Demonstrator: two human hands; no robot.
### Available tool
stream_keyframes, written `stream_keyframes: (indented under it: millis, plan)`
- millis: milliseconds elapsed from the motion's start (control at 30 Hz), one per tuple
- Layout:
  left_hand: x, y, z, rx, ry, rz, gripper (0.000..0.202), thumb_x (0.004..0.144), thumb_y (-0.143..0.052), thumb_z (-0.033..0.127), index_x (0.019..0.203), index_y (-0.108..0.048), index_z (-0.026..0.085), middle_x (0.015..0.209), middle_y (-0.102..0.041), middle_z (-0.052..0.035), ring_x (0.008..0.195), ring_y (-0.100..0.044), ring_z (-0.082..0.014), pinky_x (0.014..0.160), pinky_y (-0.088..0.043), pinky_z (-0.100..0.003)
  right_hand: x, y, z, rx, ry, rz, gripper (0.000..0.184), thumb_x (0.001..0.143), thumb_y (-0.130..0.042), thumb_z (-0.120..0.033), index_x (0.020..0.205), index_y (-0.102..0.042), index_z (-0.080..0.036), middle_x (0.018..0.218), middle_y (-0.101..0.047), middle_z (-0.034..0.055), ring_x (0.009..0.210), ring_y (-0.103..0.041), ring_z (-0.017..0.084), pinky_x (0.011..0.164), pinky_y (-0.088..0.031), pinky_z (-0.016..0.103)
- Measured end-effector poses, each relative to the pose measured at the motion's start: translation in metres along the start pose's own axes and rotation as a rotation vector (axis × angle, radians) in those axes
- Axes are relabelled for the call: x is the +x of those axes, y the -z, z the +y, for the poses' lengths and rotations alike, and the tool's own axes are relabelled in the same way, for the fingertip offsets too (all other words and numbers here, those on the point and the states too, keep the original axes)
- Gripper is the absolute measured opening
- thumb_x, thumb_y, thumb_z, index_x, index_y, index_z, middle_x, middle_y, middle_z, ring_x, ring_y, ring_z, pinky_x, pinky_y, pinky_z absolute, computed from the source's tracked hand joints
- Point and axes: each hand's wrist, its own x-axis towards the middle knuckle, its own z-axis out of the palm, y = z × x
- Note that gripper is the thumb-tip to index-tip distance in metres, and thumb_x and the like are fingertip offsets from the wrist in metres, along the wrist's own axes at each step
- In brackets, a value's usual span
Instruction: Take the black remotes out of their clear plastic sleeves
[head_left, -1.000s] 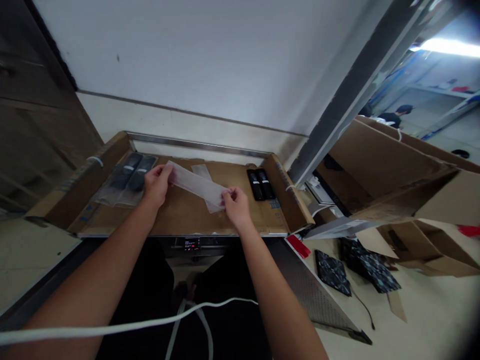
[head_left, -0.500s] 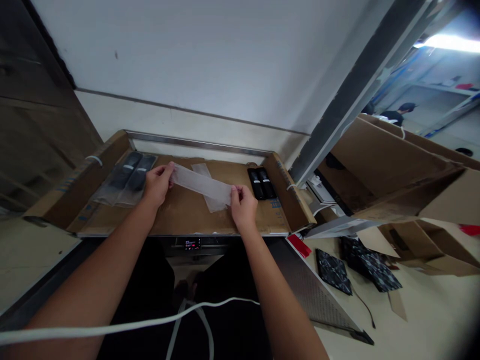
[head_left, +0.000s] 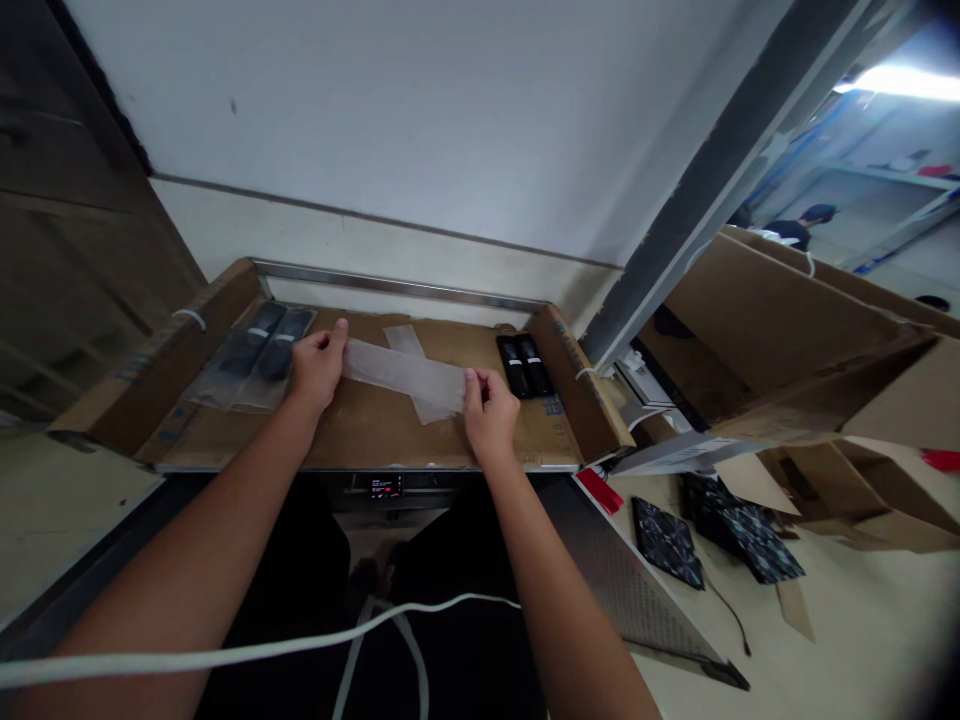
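Translucent strip (head_left: 403, 370) spans crosswise, right end lower in view, hands (head_left: 491, 415) pinching both ends.

A white lamp (head_left: 904, 83) glares at upper right, its surroundings blurred.

A strip (head_left: 403, 372), whitish, translucent, long and narrow, was held by its two ends and drawn out nearly straight and flat. It was slanted, with its right end lower in view than its left. It was held over the cardboard (head_left: 367, 425), where a second strip (head_left: 405, 340) was crossed and partly covered by it.
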Motion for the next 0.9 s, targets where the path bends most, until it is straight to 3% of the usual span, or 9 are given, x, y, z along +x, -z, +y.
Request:
stream_keyframes:
  millis: [167,333,433,567,900]
  plan:
    - [0.0,-0.002,0.003,-0.029,0.022,0.027,0.047,0.084,-0.066,0.057,0.058,-0.057,0.019,0.052,-0.045,0.002,0.046,-0.038,-0.0102,0.041,-0.027,-0.024,0.003,-0.003,0.009,0.072,-0.084,0.006,0.037,0.096,-0.05,-0.049,0.085,-0.066,-0.018,0.066,-0.059,-0.0013,0.061,-0.053,0.014,0.061,-0.038,0.024]
    - [0.0,-0.003,0.009,-0.234,0.177,-0.017,0.048,0.086,-0.058,0.064,0.071,-0.061,0.018,0.053,-0.048,0.0019,0.04,-0.044,-0.0099,0.035,-0.029,-0.022,0.012,-0.008,0.026,0.18,-0.368,0.066,0.038,0.094,-0.046,-0.051,0.087,-0.062,-0.018,0.067,-0.063,0.0006,0.054,-0.056,0.014,0.055,-0.043,0.025]
    - [0.0,-0.003,0.01,-0.279,0.196,-0.029,0.047,0.086,-0.058,0.064,0.073,-0.061,0.018,0.056,-0.051,0.0012,0.04,-0.047,-0.0096,0.035,-0.031,-0.021,0.013,-0.014,0.033,0.217,-0.482,-0.003,0.03,0.091,-0.05,-0.046,0.091,-0.063,-0.018,0.073,-0.07,0.0024,0.047,-0.058,0.014,0.049,-0.043,0.025]
    - [0.0,-0.003,0.009,-0.284,0.203,-0.042,0.043,0.086,-0.059,0.059,0.071,-0.06,0.018,0.056,-0.051,0.001,0.04,-0.046,-0.0094,0.034,-0.031,-0.021,0.007,-0.021,0.031,0.251,-0.477,-0.135,0.024,0.087,-0.055,-0.041,0.086,-0.062,-0.019,0.075,-0.073,0.003,0.041,-0.057,0.012,0.044,-0.041,0.024]
    - [0.0,-0.003,0.009,-0.283,0.21,-0.056,0.034,0.086,-0.059,0.048,0.07,-0.061,0.018,0.056,-0.049,0.0011,0.041,-0.046,-0.0098,0.035,-0.031,-0.022,0.005,-0.018,0.007,0.423,-0.551,-0.155,0.018,0.085,-0.055,-0.035,0.086,-0.06,-0.018,0.074,-0.075,0.0044,0.036,-0.049,0.011,0.039,-0.038,0.023]
